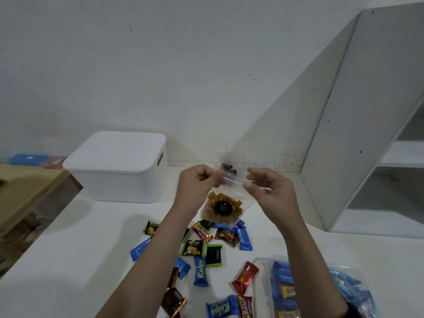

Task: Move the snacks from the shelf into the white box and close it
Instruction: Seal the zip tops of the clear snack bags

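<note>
Head view: both hands [231,187] pinch a clear snack bag [221,208], probably its top; white box [119,166] lidded, snacks [199,249] all over tabletop [68,249].

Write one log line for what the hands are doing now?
hands: left and right pinch clear snack bag | white box: lid on | snacks: scattered on table

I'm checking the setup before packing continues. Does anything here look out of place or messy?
Yes. Wrapped snacks lie scattered loose over the white table, not in the white box, whose lid is on. Both hands, left and right, pinch a clear bag of golden snacks.
</note>
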Action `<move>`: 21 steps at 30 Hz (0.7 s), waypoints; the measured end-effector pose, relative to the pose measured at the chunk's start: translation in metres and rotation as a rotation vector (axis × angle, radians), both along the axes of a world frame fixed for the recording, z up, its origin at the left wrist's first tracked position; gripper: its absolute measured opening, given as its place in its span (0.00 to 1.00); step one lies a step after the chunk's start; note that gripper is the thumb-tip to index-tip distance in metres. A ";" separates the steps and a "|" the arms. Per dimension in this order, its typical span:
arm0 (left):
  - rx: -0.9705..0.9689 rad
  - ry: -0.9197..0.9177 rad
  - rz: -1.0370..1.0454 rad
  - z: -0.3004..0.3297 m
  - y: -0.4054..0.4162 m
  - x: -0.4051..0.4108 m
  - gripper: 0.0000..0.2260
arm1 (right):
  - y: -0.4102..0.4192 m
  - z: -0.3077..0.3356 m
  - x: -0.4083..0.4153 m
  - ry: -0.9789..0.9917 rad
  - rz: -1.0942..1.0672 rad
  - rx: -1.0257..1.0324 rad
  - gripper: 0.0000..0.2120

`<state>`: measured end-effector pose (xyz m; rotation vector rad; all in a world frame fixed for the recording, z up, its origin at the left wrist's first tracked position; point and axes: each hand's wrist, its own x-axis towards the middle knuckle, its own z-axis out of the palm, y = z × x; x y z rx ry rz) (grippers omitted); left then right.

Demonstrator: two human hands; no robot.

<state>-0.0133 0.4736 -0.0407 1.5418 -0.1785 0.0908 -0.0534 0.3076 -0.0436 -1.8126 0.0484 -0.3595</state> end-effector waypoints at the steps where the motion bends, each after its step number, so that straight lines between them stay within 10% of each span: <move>1: 0.036 -0.022 -0.011 0.000 -0.001 -0.001 0.08 | 0.000 0.002 0.000 0.011 0.030 -0.093 0.12; 12: 0.105 -0.054 -0.025 -0.010 -0.005 0.000 0.07 | 0.021 -0.003 0.001 0.048 0.105 -0.529 0.07; 21: 0.197 0.092 0.220 -0.028 -0.008 -0.007 0.11 | 0.019 -0.021 0.007 0.174 0.039 -0.031 0.07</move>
